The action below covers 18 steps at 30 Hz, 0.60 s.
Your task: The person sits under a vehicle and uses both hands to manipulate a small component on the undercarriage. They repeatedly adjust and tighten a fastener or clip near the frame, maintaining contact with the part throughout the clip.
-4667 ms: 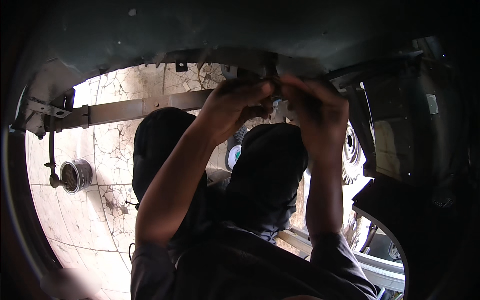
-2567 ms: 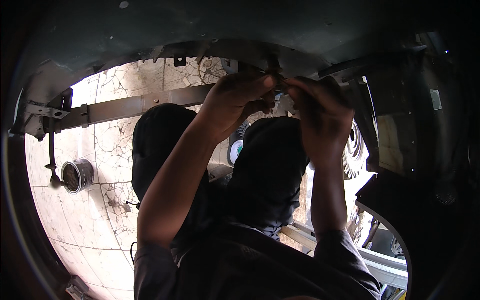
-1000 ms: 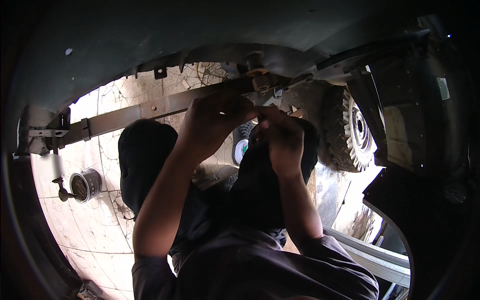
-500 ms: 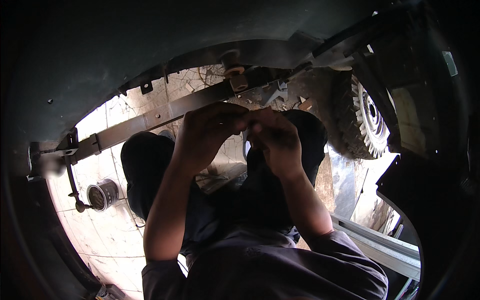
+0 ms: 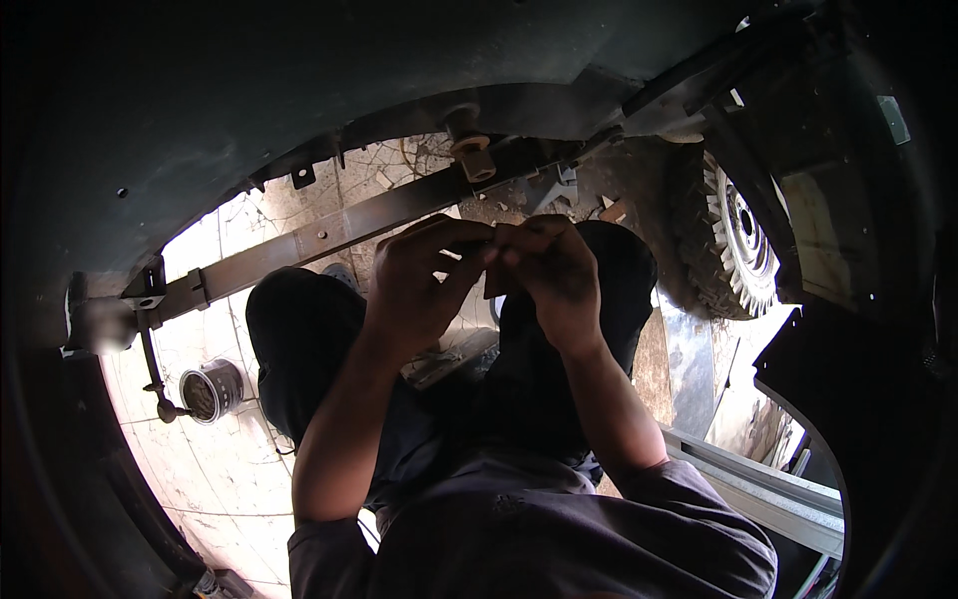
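My left hand (image 5: pixel 414 285) and my right hand (image 5: pixel 561 275) meet above my knees, fingertips pinched together. Between them is a small brown piece (image 5: pixel 495 283), thin and sheet-like, with its lower part hanging below the fingers. It is too dark to name, and the fingers hide most of it. A long metal axle beam (image 5: pixel 329 232) runs just beyond my hands, apart from them. A rusty square-ended fitting (image 5: pixel 476 160) sits at the beam's right part.
A dark curved body panel (image 5: pixel 329 90) arches close overhead. On the tiled floor at left stands an open can (image 5: pixel 212 390), beside a hanging rod (image 5: pixel 153 364). A knobby-treaded wheel (image 5: pixel 740 230) is at right. Metal rails (image 5: pixel 753 484) lie at lower right, and rubble is scattered beyond the beam.
My fingers have shifted on the brown piece: it stuck up above my right fingers before and now hangs below the fingertips. The view has moved slightly.
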Each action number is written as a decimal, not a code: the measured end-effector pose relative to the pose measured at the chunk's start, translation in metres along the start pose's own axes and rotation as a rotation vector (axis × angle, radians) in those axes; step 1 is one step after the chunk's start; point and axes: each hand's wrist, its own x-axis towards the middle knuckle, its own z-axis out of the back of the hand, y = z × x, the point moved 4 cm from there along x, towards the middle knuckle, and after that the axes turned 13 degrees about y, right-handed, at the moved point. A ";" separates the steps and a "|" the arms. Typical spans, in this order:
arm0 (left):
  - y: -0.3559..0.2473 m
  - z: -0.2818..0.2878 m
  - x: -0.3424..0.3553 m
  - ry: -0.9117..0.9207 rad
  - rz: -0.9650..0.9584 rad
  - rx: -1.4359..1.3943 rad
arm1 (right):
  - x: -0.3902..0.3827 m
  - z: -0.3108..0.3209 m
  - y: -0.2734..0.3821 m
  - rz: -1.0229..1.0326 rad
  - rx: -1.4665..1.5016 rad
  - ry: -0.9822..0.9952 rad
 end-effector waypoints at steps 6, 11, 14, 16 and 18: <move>-0.012 0.002 -0.005 -0.053 -0.129 0.197 | -0.002 -0.002 0.007 -0.005 -0.270 0.068; -0.006 0.004 -0.009 0.014 0.050 -0.122 | -0.004 0.000 0.010 -0.008 -0.259 0.093; -0.002 0.005 -0.011 0.076 0.145 -0.394 | -0.002 -0.005 0.021 0.152 -0.492 0.116; 0.000 0.006 -0.012 0.099 0.144 -0.400 | -0.001 -0.009 0.026 0.241 -0.634 0.128; 0.001 0.006 -0.012 0.119 0.139 -0.398 | -0.002 -0.012 0.028 0.274 -0.694 0.138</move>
